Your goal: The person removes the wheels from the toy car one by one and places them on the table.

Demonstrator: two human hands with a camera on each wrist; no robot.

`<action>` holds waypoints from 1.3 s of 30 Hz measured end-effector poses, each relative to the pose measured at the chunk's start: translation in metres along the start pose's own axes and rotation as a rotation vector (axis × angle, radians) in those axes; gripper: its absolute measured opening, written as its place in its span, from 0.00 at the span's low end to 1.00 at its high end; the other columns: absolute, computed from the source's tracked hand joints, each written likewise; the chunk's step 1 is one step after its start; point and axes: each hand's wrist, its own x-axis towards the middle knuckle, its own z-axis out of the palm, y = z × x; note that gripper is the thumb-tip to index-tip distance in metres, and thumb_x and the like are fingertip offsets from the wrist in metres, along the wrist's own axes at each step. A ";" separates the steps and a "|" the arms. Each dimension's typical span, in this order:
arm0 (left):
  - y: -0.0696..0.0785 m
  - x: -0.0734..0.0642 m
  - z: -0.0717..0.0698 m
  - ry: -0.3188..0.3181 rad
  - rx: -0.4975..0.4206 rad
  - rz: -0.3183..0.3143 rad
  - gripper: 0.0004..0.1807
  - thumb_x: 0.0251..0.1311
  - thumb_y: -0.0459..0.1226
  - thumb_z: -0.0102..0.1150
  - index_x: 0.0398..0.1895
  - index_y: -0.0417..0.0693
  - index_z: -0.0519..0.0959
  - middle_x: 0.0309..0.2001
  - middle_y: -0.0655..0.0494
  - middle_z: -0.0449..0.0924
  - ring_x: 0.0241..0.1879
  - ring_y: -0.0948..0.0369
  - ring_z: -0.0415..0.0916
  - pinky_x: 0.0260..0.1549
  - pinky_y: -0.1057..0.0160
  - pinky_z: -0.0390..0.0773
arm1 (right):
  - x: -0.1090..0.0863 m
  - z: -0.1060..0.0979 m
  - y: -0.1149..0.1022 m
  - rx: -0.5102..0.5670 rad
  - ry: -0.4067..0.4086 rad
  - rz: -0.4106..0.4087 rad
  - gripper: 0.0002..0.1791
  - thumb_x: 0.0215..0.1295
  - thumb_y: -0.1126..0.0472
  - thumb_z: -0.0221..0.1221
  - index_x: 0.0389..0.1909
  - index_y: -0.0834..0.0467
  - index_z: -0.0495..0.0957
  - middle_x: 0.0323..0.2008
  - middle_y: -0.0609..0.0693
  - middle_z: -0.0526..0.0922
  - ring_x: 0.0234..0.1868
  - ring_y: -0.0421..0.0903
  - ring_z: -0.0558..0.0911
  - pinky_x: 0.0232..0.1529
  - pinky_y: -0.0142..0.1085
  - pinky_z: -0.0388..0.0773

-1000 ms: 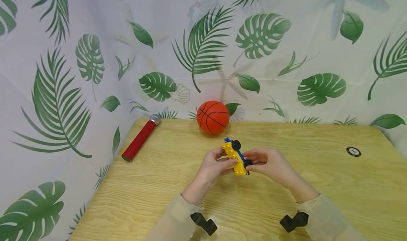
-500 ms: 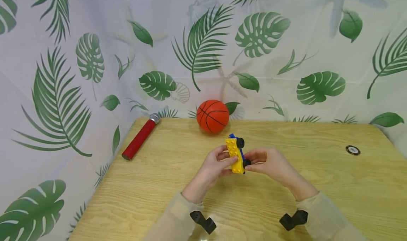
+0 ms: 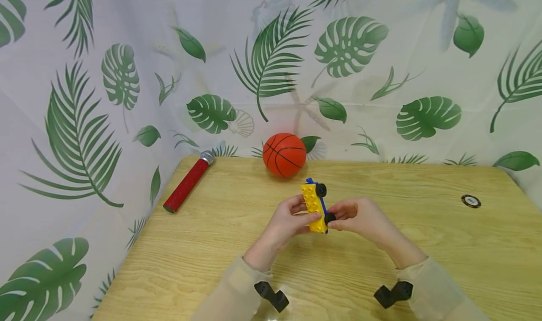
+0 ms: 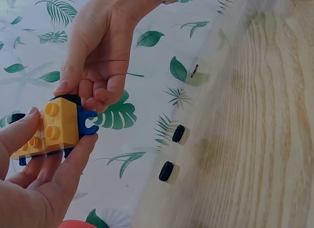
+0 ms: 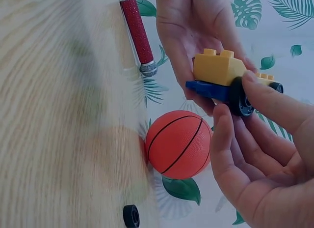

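A toy car (image 3: 312,199) with a yellow studded body and blue base is held on its side above the table (image 3: 203,245). My left hand (image 3: 286,223) grips its yellow body, thumb on the studded face and fingers behind. At the near end my right hand (image 3: 367,218) pinches a black wheel (image 5: 241,97) between thumb and fingers. Another black wheel (image 3: 321,190) shows at the car's far end. A blue hook-shaped end (image 4: 89,123) of the base sticks out in the left wrist view.
An orange basketball (image 3: 284,155) stands at the table's back edge. To its left lies a red microphone (image 3: 188,182); a round chip (image 3: 471,201) lies at right. Loose black wheels (image 4: 179,133) rest on the table in the wrist views, unseen in the head view.
The car has turned in my hands, its far end swinging right, so its studded face shows more. Over the last half second it barely moves. Both grips stay.
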 end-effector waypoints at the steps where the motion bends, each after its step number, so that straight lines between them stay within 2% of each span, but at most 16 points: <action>1: 0.000 0.000 0.000 0.000 0.003 0.001 0.27 0.62 0.29 0.64 0.65 0.40 0.71 0.54 0.43 0.79 0.48 0.55 0.82 0.46 0.54 0.85 | 0.000 0.000 0.000 0.011 -0.005 0.000 0.22 0.58 0.60 0.71 0.48 0.69 0.82 0.36 0.55 0.87 0.36 0.43 0.84 0.36 0.31 0.83; 11: 0.002 -0.001 -0.001 -0.008 0.007 0.009 0.25 0.62 0.29 0.64 0.63 0.40 0.73 0.53 0.44 0.81 0.47 0.55 0.82 0.43 0.55 0.85 | -0.002 0.000 -0.001 0.122 -0.036 0.034 0.22 0.58 0.60 0.71 0.48 0.71 0.80 0.35 0.53 0.86 0.36 0.43 0.83 0.38 0.31 0.83; 19: 0.001 -0.002 -0.002 -0.008 -0.013 0.008 0.24 0.63 0.28 0.62 0.63 0.39 0.73 0.51 0.44 0.80 0.46 0.57 0.82 0.44 0.54 0.85 | -0.002 0.003 -0.002 0.110 -0.019 0.050 0.21 0.59 0.61 0.70 0.48 0.71 0.80 0.35 0.53 0.86 0.36 0.42 0.83 0.37 0.31 0.83; 29: 0.003 -0.003 0.001 0.007 -0.005 0.027 0.26 0.62 0.28 0.63 0.64 0.40 0.71 0.52 0.43 0.80 0.48 0.56 0.82 0.45 0.54 0.85 | 0.001 0.006 0.000 0.113 0.049 0.093 0.19 0.56 0.61 0.72 0.45 0.70 0.83 0.33 0.52 0.87 0.32 0.42 0.83 0.37 0.40 0.86; 39: 0.001 -0.003 0.004 0.033 0.019 0.034 0.24 0.62 0.28 0.63 0.63 0.40 0.72 0.51 0.43 0.81 0.45 0.57 0.82 0.43 0.54 0.86 | -0.001 0.007 -0.001 0.151 0.065 0.148 0.20 0.55 0.63 0.72 0.46 0.71 0.83 0.35 0.55 0.87 0.34 0.43 0.84 0.37 0.38 0.86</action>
